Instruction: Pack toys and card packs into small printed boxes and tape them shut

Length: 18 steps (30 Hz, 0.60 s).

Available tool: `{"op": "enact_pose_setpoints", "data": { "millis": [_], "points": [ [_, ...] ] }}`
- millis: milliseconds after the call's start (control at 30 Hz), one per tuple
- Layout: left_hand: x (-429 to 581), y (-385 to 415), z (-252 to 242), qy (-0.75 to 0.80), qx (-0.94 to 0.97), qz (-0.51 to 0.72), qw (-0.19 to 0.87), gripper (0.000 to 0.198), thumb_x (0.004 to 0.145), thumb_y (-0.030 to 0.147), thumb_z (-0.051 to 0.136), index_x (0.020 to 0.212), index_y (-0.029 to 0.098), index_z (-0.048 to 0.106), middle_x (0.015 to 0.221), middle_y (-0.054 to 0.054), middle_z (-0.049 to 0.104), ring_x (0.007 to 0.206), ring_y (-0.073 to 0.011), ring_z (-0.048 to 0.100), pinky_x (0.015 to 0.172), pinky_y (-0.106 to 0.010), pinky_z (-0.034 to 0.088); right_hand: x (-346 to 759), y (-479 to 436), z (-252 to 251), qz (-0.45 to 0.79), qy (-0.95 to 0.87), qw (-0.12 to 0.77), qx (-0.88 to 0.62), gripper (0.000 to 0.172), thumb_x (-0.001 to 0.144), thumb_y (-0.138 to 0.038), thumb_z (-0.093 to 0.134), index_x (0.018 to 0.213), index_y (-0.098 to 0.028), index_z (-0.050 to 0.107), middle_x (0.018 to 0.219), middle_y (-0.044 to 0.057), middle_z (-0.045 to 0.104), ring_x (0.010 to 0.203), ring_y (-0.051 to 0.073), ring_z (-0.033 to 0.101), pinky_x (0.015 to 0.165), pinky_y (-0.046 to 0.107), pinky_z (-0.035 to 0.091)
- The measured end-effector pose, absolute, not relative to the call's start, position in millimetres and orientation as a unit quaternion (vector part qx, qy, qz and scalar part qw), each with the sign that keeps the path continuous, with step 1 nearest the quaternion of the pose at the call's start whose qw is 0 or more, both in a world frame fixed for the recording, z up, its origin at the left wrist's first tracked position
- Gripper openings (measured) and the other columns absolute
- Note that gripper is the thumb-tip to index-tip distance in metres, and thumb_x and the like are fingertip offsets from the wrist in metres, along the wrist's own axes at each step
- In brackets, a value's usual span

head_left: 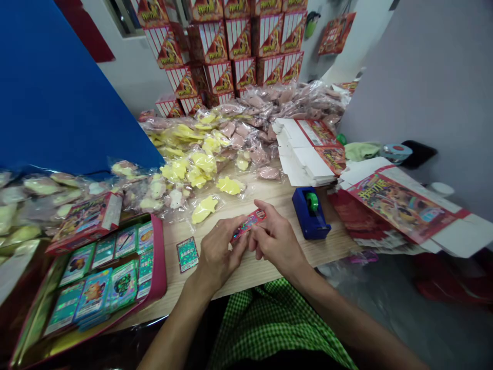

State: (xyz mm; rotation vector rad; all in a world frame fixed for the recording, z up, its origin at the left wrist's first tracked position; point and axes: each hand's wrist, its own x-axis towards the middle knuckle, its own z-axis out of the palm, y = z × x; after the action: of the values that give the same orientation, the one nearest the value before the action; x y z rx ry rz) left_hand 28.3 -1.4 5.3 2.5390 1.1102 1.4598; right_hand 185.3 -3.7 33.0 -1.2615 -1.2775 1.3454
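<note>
Between both hands, over the front part of the table, is a small narrow red printed packet (251, 225) with a shiny face. My left hand (221, 247) grips its left end, fingers curled. My right hand (276, 237) pinches the other end, with the index finger stretched along the top. A single green glittery card (188, 254) lies flat on the wood, left of my left hand. Bagged yellow shapes (205, 209) lie just beyond the hands. To the right of my right hand stands a blue tape dispenser (311, 213) with a green roll.
A pink-rimmed tin (158, 257) at left holds several stacks of cards, with a red printed box (87, 218) on its back edge. Flattened cartons (308, 149) lie at right. Bagged pink pieces (250, 139) heap behind, before stacked red boxes (215, 46). A blue panel (77, 103) rises left.
</note>
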Motion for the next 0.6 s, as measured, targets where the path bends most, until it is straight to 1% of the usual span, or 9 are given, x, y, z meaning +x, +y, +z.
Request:
{"op": "enact_pose_setpoints", "data": {
  "millis": [33,67,133,267,367,433,467,533,600],
  "points": [
    [27.4,-0.5,5.3,0.349,0.817,0.459,0.004,0.032,0.094,0.010,0.063,0.125,0.017,0.060,0.110,-0.011,0.073,0.097,-0.0177,0.071,0.083,-0.030,0.061,185.0,-3.9,33.5,0.541,-0.508,0.431,-0.513,0.072,0.084,-0.017,0.051,0.153,-0.009,0.032,0.054,-0.007,0.060,0.038,0.011,0.050,0.040,0.021,0.040],
    [26.4,0.4,5.9,0.344,0.823,0.452,0.010,0.032,0.094,0.010,0.062,0.125,0.018,0.061,0.111,-0.010,0.072,0.099,-0.0181,0.070,0.084,-0.031,0.061,184.8,-4.1,33.5,0.548,-0.499,0.433,-0.513,0.074,0.084,-0.017,0.051,0.154,-0.010,0.029,0.053,-0.007,0.060,0.038,0.012,0.051,0.039,0.020,0.040],
    [24.0,2.3,8.9,0.346,0.826,0.443,0.041,0.027,0.094,0.010,0.062,0.120,0.019,0.066,0.111,-0.010,0.071,0.099,-0.0179,0.069,0.081,-0.030,0.060,184.5,-4.6,31.5,0.575,-0.478,0.449,-0.489,0.080,0.084,-0.020,0.052,0.157,-0.010,0.022,0.054,-0.008,0.060,0.039,0.012,0.051,0.040,0.020,0.040],
    [20.1,7.3,23.5,0.355,0.818,0.423,0.160,0.024,0.094,0.015,0.063,0.116,0.020,0.069,0.104,-0.007,0.070,0.090,-0.0157,0.068,0.075,-0.029,0.057,184.3,-6.7,23.6,0.615,-0.447,0.495,-0.421,0.092,0.083,-0.026,0.059,0.159,-0.010,0.010,0.058,-0.007,0.061,0.046,0.012,0.052,0.045,0.020,0.043],
    [20.5,15.4,38.8,0.382,0.805,0.382,0.246,0.014,0.094,0.021,0.063,0.104,0.020,0.072,0.097,-0.005,0.070,0.086,-0.0156,0.066,0.074,-0.030,0.053,183.9,-8.8,19.2,0.608,-0.448,0.504,-0.418,0.094,0.082,-0.027,0.060,0.159,-0.010,0.009,0.060,-0.006,0.063,0.048,0.012,0.053,0.047,0.021,0.043],
    [22.1,23.9,48.5,0.418,0.795,0.344,0.275,0.008,0.091,0.025,0.067,0.089,0.020,0.072,0.086,-0.002,0.069,0.078,-0.0154,0.064,0.068,-0.028,0.050,183.3,-9.6,17.8,0.599,-0.448,0.506,-0.429,0.096,0.083,-0.029,0.060,0.160,-0.010,0.007,0.061,-0.006,0.063,0.048,0.012,0.053,0.046,0.021,0.043],
    [23.1,28.5,52.7,0.433,0.791,0.325,0.284,0.009,0.089,0.026,0.069,0.083,0.020,0.071,0.081,-0.001,0.068,0.073,-0.0152,0.063,0.064,-0.027,0.048,182.8,-9.6,17.5,0.595,-0.446,0.508,-0.435,0.096,0.083,-0.030,0.060,0.160,-0.010,0.006,0.061,-0.006,0.064,0.047,0.013,0.053,0.046,0.022,0.043],
    [26.0,36.3,60.0,0.450,0.790,0.287,0.302,0.010,0.086,0.025,0.072,0.078,0.020,0.069,0.072,0.001,0.067,0.064,-0.0146,0.061,0.057,-0.025,0.044,181.2,-8.5,16.7,0.588,-0.443,0.511,-0.444,0.096,0.083,-0.033,0.061,0.160,-0.011,0.007,0.061,-0.006,0.064,0.047,0.013,0.053,0.046,0.022,0.044],
    [31.3,38.4,65.9,0.456,0.802,0.250,0.294,0.007,0.085,0.020,0.070,0.078,0.020,0.068,0.067,0.002,0.067,0.059,-0.0146,0.061,0.054,-0.025,0.043,179.3,-7.0,15.0,0.587,-0.444,0.509,-0.446,0.095,0.083,-0.034,0.061,0.159,-0.010,0.009,0.062,-0.005,0.066,0.047,0.014,0.055,0.047,0.023,0.046]
  ]
}}
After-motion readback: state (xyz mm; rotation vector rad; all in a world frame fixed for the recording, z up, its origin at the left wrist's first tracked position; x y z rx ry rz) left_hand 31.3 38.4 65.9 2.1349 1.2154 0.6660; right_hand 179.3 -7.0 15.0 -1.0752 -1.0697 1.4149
